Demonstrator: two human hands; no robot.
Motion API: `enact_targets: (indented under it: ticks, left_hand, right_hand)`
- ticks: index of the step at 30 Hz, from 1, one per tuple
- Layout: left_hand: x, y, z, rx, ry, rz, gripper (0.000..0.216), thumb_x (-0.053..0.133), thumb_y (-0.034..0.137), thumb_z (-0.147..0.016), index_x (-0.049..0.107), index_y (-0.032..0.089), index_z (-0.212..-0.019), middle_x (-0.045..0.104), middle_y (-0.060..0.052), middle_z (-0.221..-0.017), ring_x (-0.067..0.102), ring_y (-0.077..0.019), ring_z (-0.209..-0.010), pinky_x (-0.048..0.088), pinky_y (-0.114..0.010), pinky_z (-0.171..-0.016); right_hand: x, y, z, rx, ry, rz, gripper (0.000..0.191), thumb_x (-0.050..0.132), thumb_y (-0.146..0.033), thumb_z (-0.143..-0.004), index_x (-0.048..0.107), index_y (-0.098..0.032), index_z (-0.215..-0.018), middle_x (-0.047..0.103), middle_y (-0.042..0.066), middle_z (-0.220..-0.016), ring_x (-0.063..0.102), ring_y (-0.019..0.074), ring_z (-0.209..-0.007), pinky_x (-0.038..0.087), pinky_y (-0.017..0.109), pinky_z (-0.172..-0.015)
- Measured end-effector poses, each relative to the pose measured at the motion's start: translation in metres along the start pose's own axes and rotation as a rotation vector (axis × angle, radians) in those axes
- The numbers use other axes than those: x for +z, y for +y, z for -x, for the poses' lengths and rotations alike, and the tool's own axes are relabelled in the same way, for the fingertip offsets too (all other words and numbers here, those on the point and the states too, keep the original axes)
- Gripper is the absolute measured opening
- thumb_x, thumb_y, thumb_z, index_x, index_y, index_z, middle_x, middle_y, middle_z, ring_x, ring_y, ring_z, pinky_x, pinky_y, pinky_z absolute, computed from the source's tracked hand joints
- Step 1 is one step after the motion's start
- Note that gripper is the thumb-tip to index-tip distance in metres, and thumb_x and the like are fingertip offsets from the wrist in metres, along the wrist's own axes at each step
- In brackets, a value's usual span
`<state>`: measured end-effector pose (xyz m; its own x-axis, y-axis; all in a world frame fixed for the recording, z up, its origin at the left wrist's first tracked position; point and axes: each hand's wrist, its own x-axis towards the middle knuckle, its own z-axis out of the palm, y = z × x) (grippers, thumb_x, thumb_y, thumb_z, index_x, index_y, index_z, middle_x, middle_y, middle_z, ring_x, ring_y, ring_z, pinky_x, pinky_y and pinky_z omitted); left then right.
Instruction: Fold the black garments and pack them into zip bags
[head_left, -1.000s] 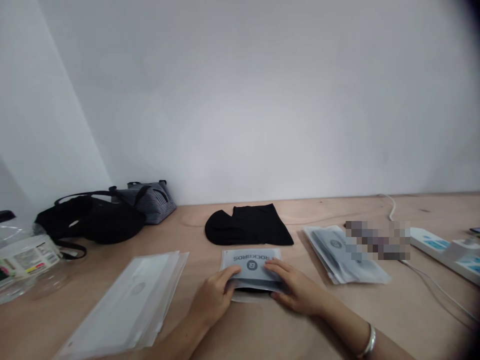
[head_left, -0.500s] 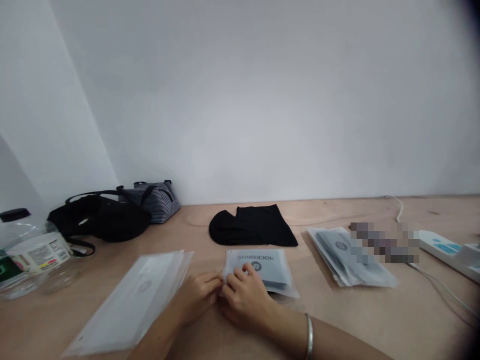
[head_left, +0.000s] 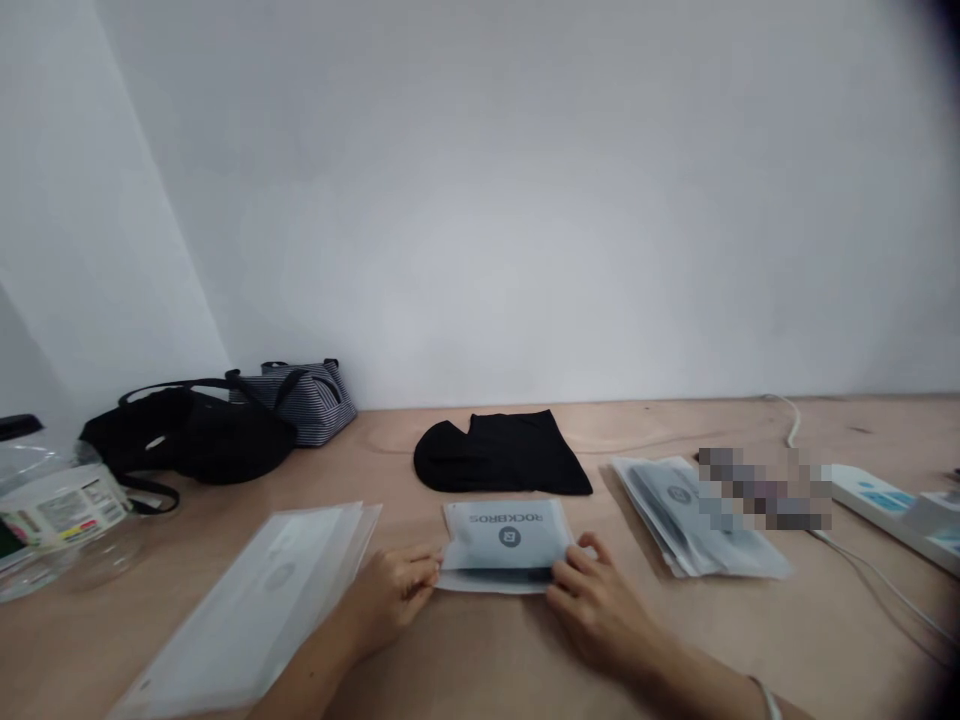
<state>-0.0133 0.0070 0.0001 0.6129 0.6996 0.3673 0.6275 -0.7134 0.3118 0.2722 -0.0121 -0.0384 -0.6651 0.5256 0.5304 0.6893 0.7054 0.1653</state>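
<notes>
A frosted plastic pouch (head_left: 502, 520) printed ROCKBROS, upside down to me, lies on the table with something dark showing inside. My left hand (head_left: 401, 590) pinches its near left corner. At the near right corner, my right hand (head_left: 592, 600) has its fingers closed on the edge. Left of the hands rests a stack of flat frosted pouches (head_left: 262, 590). Beyond the held pouch lies a folded black cloth piece (head_left: 502, 455), rounded at its left end. To the right sit filled frosted pouches (head_left: 690, 520), overlapping one another.
A clear plastic bottle (head_left: 64, 510) stands at the far left. Near the wall are a black bag or cap with straps (head_left: 195, 435) and a striped bag (head_left: 322, 405). On the right lie a blurred-out object (head_left: 765, 490), a white power strip (head_left: 877, 500) and a white cable (head_left: 892, 580).
My right hand has slid from the pouch's left corner to its right corner along the near edge. My left hand stays at the left corner. The view has shifted slightly.
</notes>
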Motion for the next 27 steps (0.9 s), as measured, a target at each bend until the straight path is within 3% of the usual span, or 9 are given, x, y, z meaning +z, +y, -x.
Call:
enact_targets:
  ticks: [5,7,8,11,13,16,19,23,27]
  left_hand:
    - [-0.004,0.007,0.000,-0.085,-0.059,0.043,0.022,0.039,0.015,-0.080,0.054,0.021,-0.064,0.060,0.000,-0.076,0.061,-0.0154,-0.076,0.047,-0.024,-0.068]
    - [-0.007,0.010,-0.001,-0.092,-0.061,0.035,0.015,0.045,0.014,-0.073,0.057,0.022,-0.080,0.060,-0.002,-0.095,0.057,-0.0190,-0.093,0.045,-0.030,-0.080]
    - [-0.007,0.012,-0.002,-0.082,-0.066,0.021,0.026,0.049,0.014,-0.069,0.056,0.022,-0.093,0.056,-0.003,-0.108,0.052,-0.0211,-0.103,0.042,-0.033,-0.087]
    - [-0.003,0.018,-0.011,-0.018,-0.137,-0.048,0.065,0.057,0.021,-0.066,0.035,0.022,-0.127,0.033,-0.005,-0.137,0.028,-0.0256,-0.125,0.024,-0.041,-0.103]
    - [0.005,0.022,-0.021,-0.001,-0.193,-0.086,0.068,0.053,0.033,-0.076,0.022,0.021,-0.135,0.022,-0.006,-0.143,0.016,-0.0255,-0.130,0.015,-0.044,-0.106]
    - [0.022,0.023,-0.032,-0.062,-0.248,-0.091,0.062,0.035,0.047,-0.087,0.017,0.018,-0.138,0.016,-0.008,-0.144,0.011,-0.0240,-0.131,0.012,-0.044,-0.106]
    - [0.037,0.018,-0.035,-0.122,-0.279,-0.049,0.063,0.027,0.051,-0.089,0.013,0.015,-0.138,0.013,-0.009,-0.144,0.011,-0.0222,-0.131,0.013,-0.041,-0.106]
    - [0.045,0.011,-0.031,-0.122,-0.273,0.027,0.064,0.028,0.052,-0.088,0.009,0.018,-0.138,0.010,-0.007,-0.144,0.009,-0.0216,-0.131,0.012,-0.042,-0.107]
    - [0.047,0.006,-0.028,-0.236,-0.177,0.208,0.060,0.028,0.051,-0.088,0.017,0.017,-0.138,0.016,-0.006,-0.144,0.013,-0.0214,-0.131,0.010,-0.041,-0.107]
  right_hand:
    - [-0.020,0.020,0.030,0.101,-0.097,-0.015,0.013,0.045,-0.015,-0.077,0.050,-0.019,-0.066,0.051,0.002,-0.070,0.042,0.0164,-0.071,0.027,0.040,-0.080]
    - [-0.029,0.020,0.024,0.134,-0.159,-0.048,0.008,0.046,-0.018,-0.076,0.052,-0.019,-0.070,0.053,0.003,-0.075,0.044,0.0177,-0.075,0.028,0.039,-0.080]
    - [-0.033,0.019,0.018,0.140,-0.188,-0.076,0.008,0.047,-0.019,-0.074,0.054,-0.019,-0.077,0.055,0.004,-0.080,0.045,0.0188,-0.079,0.029,0.039,-0.082]
    - [-0.038,0.015,-0.007,0.080,-0.269,-0.170,0.043,0.050,-0.021,-0.068,0.049,-0.019,-0.111,0.052,0.008,-0.109,0.042,0.0235,-0.102,0.024,0.041,-0.092]
    - [-0.036,0.013,-0.023,0.013,-0.319,-0.212,0.062,0.050,-0.024,-0.067,0.036,-0.020,-0.127,0.041,0.010,-0.128,0.031,0.0272,-0.118,0.015,0.045,-0.098]
    - [-0.026,0.013,-0.042,-0.023,-0.401,-0.264,0.073,0.050,-0.033,-0.068,0.024,-0.022,-0.135,0.025,0.011,-0.140,0.015,0.0322,-0.127,0.006,0.051,-0.100]
    - [-0.016,0.015,-0.050,-0.002,-0.469,-0.327,0.076,0.049,-0.041,-0.071,0.017,-0.024,-0.138,0.018,0.011,-0.143,0.012,0.0334,-0.129,0.005,0.054,-0.099]
    - [-0.009,0.014,-0.053,0.032,-0.513,-0.376,0.075,0.045,-0.047,-0.076,0.011,-0.024,-0.139,0.016,0.012,-0.144,0.013,0.0331,-0.129,0.010,0.056,-0.099]
    - [-0.005,0.008,-0.051,0.033,-0.501,-0.314,0.068,0.044,-0.030,-0.080,0.010,-0.024,-0.139,0.018,0.014,-0.142,0.019,0.0342,-0.127,0.022,0.055,-0.096]
